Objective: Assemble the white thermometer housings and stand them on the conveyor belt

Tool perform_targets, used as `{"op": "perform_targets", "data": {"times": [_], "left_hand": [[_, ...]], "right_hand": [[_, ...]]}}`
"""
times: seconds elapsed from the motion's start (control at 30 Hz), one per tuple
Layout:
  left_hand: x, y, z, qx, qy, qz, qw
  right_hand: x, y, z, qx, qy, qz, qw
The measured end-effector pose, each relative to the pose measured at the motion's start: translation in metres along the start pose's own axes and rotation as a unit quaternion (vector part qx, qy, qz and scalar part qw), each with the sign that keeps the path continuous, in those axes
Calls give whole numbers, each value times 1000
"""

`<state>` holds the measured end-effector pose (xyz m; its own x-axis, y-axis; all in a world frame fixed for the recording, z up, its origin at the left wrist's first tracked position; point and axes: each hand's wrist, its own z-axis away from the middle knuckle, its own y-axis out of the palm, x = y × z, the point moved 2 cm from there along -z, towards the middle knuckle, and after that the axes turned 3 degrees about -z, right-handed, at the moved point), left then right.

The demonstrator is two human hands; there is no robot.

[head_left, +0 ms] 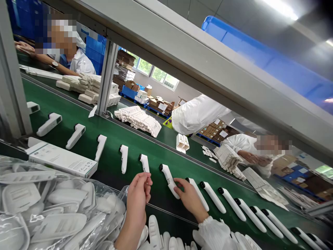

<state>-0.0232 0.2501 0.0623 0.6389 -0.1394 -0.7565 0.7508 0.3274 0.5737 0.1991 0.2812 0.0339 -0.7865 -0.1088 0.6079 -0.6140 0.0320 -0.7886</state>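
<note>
A row of white handheld thermometers with black tips lies along the green conveyor belt (109, 177). My right hand (189, 198) has its thumb and fingers at the handle end of one thermometer (166, 175), which lies on the belt with an opening in its handle. To the left, my left hand (139, 191) is raised with its fingers curled in. Whatever those fingers hold, if anything, is hidden. Just behind that hand lies another thermometer (144, 161), its lower end covered by the fingers. Loose white plastic covers (154, 232) are piled below my hands.
A clear plastic bag (59, 208) of white plastic parts fills the lower left, beside a white printed box (61, 158). A metal post (107, 76) and overhead beam cross the view. Co-workers sit across the belt near folded cartons (137, 119) and an upright carton (182, 143).
</note>
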Motion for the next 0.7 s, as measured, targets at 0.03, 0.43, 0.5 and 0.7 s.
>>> {"op": "perform_targets", "data": {"times": [0.03, 0.43, 0.5, 0.7], "left_hand": [[-2, 0, 1, 7, -1, -4, 1000], [-51, 22, 45, 119, 97, -135, 979], [-67, 20, 72, 147, 132, -231, 953], [-52, -44, 145, 200, 284, -614, 709]], "right_hand": [[-4, 6, -2, 8, -6, 39, 999], [-10, 3, 1, 28, 1, 262, 965], [-1, -11, 14, 5, -29, 229, 973], [41, -45, 90, 207, -199, 42, 957]]}}
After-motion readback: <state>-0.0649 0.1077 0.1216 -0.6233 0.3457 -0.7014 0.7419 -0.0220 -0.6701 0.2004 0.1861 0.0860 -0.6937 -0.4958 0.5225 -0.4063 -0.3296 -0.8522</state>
